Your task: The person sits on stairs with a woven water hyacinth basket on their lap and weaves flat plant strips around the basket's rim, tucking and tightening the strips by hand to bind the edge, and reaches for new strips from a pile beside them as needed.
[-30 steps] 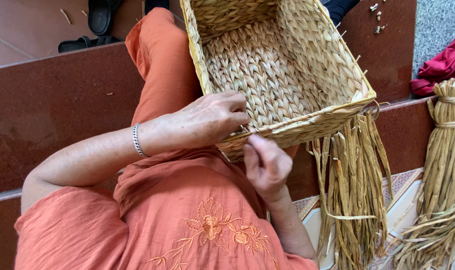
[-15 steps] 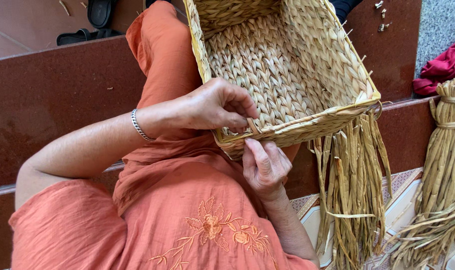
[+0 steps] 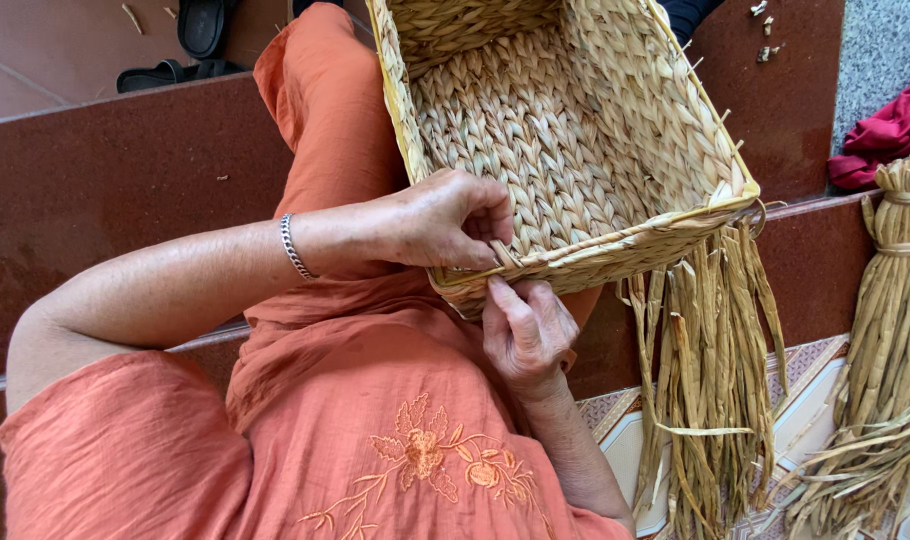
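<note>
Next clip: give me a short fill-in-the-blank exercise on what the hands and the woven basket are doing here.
1. Both hands meet at the near ____ of the woven basket.
2. The left hand, above, has a silver ____ at its wrist.
3. The right hand reaches the basket from ____.
4. Loose straw strands hang from the basket's ____ corner as pictured.

Missing words: rim; bracelet; below; right
</note>
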`<action>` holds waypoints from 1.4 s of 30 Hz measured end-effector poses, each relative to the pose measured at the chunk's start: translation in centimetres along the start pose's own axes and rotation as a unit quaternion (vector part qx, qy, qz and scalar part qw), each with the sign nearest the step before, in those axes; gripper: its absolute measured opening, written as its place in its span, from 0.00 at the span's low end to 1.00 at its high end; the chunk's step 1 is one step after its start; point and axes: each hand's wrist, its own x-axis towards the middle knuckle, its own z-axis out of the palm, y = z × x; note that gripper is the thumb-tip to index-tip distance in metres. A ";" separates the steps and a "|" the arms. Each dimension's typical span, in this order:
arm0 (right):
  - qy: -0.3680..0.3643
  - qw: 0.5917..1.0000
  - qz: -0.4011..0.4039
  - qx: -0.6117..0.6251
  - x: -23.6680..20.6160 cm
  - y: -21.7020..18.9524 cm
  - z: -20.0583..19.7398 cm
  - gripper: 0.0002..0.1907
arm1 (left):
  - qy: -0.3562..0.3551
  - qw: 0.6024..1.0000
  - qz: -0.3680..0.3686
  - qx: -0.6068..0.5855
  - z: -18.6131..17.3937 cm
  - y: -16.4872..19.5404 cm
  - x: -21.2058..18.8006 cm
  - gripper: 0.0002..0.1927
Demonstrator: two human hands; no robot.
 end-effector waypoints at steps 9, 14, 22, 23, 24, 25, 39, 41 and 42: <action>0.009 0.994 0.090 0.064 0.3 0.3 -0.5 0.13 | -0.031 0.988 -0.038 -0.148 -0.4 -0.7 0.1 0.10; 0.012 0.998 0.061 0.018 1.6 0.1 -0.6 0.12 | -0.023 0.995 -0.004 -0.099 -0.4 -1.1 0.1 0.08; 0.000 0.992 0.114 0.046 1.8 -0.9 -0.6 0.09 | -0.032 0.994 0.018 -0.104 -0.8 0.1 -0.4 0.11; -0.002 0.985 0.153 0.080 1.5 -0.8 -0.5 0.07 | -0.013 0.996 0.059 -0.069 -0.9 0.5 -0.8 0.12; -0.004 0.975 0.193 0.114 1.2 -0.6 -0.4 0.06 | 0.005 0.994 0.100 -0.033 -0.9 0.9 -1.4 0.14; -0.007 0.961 0.232 0.148 0.8 -0.4 -0.4 0.06 | 0.023 0.990 0.140 0.001 -0.7 1.2 -2.1 0.16; -0.054 0.924 0.266 0.268 -1.6 -0.4 -1.4 0.03 | 0.178 0.898 0.313 0.253 3.1 0.8 -4.9 0.14; -0.055 0.928 0.256 0.264 -1.4 -1.0 -1.6 0.04 | 0.171 0.906 0.295 0.253 3.5 1.0 -4.9 0.13; -0.051 0.924 0.256 0.279 -1.3 -1.2 -1.6 0.04 | 0.168 0.908 0.286 0.256 3.5 1.2 -4.9 0.14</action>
